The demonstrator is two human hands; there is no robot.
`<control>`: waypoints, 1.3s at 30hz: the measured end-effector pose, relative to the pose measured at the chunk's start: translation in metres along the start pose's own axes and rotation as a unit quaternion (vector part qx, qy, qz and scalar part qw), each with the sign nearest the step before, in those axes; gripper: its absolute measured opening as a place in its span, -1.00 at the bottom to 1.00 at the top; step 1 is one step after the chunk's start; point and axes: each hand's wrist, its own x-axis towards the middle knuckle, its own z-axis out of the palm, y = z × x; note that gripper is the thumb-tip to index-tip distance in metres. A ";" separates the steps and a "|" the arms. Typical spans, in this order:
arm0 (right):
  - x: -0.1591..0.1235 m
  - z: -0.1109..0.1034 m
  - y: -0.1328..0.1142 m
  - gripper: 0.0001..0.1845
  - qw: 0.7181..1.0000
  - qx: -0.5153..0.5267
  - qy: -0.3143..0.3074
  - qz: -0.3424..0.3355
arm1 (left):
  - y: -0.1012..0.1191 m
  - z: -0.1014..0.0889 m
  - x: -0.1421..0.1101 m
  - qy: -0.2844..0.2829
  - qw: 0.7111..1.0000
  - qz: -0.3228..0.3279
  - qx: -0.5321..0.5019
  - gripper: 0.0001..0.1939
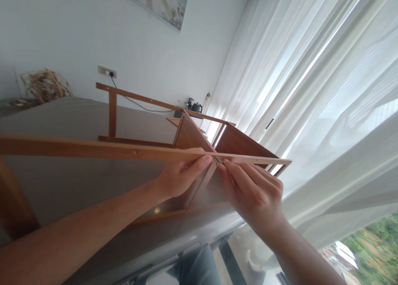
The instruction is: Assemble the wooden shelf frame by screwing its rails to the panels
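Head view: honey-brown wooden shelf frame (192, 137) with long, thin rails

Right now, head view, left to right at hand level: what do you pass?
left hand on the wooden rail → small metal piece → right hand → white curtain

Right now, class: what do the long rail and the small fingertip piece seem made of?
The rail looks like bamboo or pale wood, clear-finished: warm tan, fine grain, slight sheen. The small piece seems metal, judging by its grey glint; it is too small to be sure.
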 end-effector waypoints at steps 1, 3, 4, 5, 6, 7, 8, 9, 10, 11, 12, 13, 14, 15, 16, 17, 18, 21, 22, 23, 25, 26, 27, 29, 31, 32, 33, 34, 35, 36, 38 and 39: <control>-0.001 -0.001 -0.002 -0.99 1.000 -0.015 -0.001 0.014 | 0.001 0.000 0.000 0.000 1.000 0.000 0.003 -0.54; -0.002 -0.001 -0.006 -0.96 0.999 -0.028 0.000 0.036 | 0.001 0.000 0.000 0.001 1.000 -0.001 0.005 -0.54; -0.002 -0.001 -0.008 -0.95 0.999 -0.029 0.001 0.045 | 0.001 0.000 0.000 0.001 1.000 -0.003 0.006 -0.54; -0.003 0.000 -0.009 -0.95 0.998 -0.029 0.003 0.052 | 0.001 0.000 0.000 0.002 1.000 -0.005 0.005 -0.54; -0.003 0.000 -0.011 -0.95 0.998 -0.029 0.007 0.058 | 0.000 0.001 0.000 0.003 1.000 -0.007 0.004 -0.54; -0.003 0.001 -0.012 -0.95 0.998 -0.028 0.010 0.064 | 0.000 0.001 0.000 0.003 1.000 -0.008 0.004 -0.54; -0.002 0.003 -0.013 -0.94 0.997 -0.026 0.015 0.071 | 0.000 0.001 -0.001 0.004 1.000 -0.010 0.002 -0.54; -0.002 0.004 -0.015 -0.93 0.996 -0.024 0.019 0.080 | 0.000 0.002 -0.001 0.005 1.000 -0.013 0.000 -0.54; -0.002 0.005 -0.017 -0.92 0.996 -0.021 0.023 0.088 | 0.000 0.002 -0.001 0.008 1.000 -0.014 -0.003 -0.55; -0.002 0.006 -0.018 -0.89 0.995 -0.019 0.026 0.096 | 0.000 0.002 -0.002 0.010 1.000 -0.015 -0.006 -0.55; -0.002 0.006 -0.020 -0.87 0.994 -0.017 0.029 0.101 | 0.000 0.003 -0.002 0.012 1.000 -0.016 -0.010 -0.55; -0.002 0.007 -0.021 -0.84 0.994 -0.015 0.032 0.105 | 0.000 0.003 -0.002 0.013 1.000 -0.017 -0.013 -0.55; -0.003 0.007 -0.021 -0.83 0.993 -0.014 0.035 0.108 | 0.000 0.003 -0.002 0.013 1.000 -0.019 -0.015 -0.55; -0.003 0.006 -0.021 -0.83 0.993 -0.013 0.036 0.108 | 0.001 0.003 -0.002 0.012 1.000 -0.019 -0.016 -0.55; -0.003 0.005 -0.021 -0.84 0.993 -0.015 0.034 0.108 | 0.001 0.003 -0.002 0.011 1.000 -0.018 -0.015 -0.54; -0.003 0.004 -0.020 -0.84 0.994 -0.018 0.027 0.106 | 0.001 0.002 -0.002 0.010 1.000 -0.018 -0.014 -0.54; -0.003 0.002 -0.019 -0.83 0.994 -0.025 0.017 0.104 | 0.001 0.002 -0.002 0.009 1.000 -0.016 -0.012 -0.53; 0.000 -0.003 -0.017 -0.72 0.992 -0.064 -0.022 0.105 | 0.000 0.001 -0.002 0.007 1.000 -0.015 -0.005 -0.53; 0.001 -0.005 -0.017 -0.66 0.991 -0.078 -0.032 0.108 | 0.000 0.001 -0.002 0.008 1.000 -0.015 -0.003 -0.52; 0.002 -0.005 -0.018 -0.61 0.989 -0.089 -0.039 0.111 | 0.000 0.002 -0.002 0.010 1.000 -0.015 -0.002 -0.52; 0.002 -0.005 -0.020 -0.55 0.988 -0.097 -0.044 0.116 | 0.000 0.002 -0.002 0.014 1.000 -0.016 -0.003 -0.52; 0.003 -0.004 -0.021 -0.55 0.988 -0.095 -0.041 0.117 | 0.000 0.003 -0.003 0.016 1.000 -0.016 -0.005 -0.52; 0.003 -0.003 -0.022 -0.56 0.988 -0.092 -0.036 0.119 | -0.001 0.003 -0.003 0.018 1.000 -0.017 -0.006 -0.52; 0.002 -0.001 -0.024 -0.57 0.988 -0.084 -0.027 0.126 | -0.001 0.003 -0.003 0.022 1.000 -0.017 -0.008 -0.53; 0.002 0.001 -0.025 -0.55 0.988 -0.076 -0.022 0.134 | -0.001 0.004 -0.003 0.026 0.999 -0.018 -0.009 -0.53; 0.001 0.001 -0.026 -0.54 0.988 -0.072 -0.022 0.137 | -0.001 0.004 -0.003 0.026 0.999 -0.019 -0.008 -0.53; 0.001 0.001 -0.026 -0.54 0.987 -0.068 -0.023 0.140 | -0.001 0.004 -0.003 0.025 0.999 -0.019 -0.007 -0.53; 0.001 0.001 -0.026 -0.54 0.987 -0.065 -0.023 0.143 | -0.001 0.004 -0.003 0.023 1.000 -0.019 -0.007 -0.53; 0.000 0.001 -0.026 -0.55 0.987 -0.062 -0.024 0.145 | -0.001 0.004 -0.003 0.022 1.000 -0.019 -0.006 -0.53; 0.000 0.001 -0.026 -0.56 0.987 -0.059 -0.024 0.146 | -0.002 0.004 -0.003 0.021 1.000 -0.018 -0.006 -0.53; 0.000 0.001 -0.026 -0.56 0.987 -0.058 -0.025 0.150 | -0.003 0.004 -0.003 0.020 1.000 -0.020 -0.005 -0.53; 0.000 0.002 -0.026 -0.56 0.987 -0.058 -0.025 0.151 | -0.003 0.004 -0.003 0.022 1.000 -0.021 -0.006 -0.53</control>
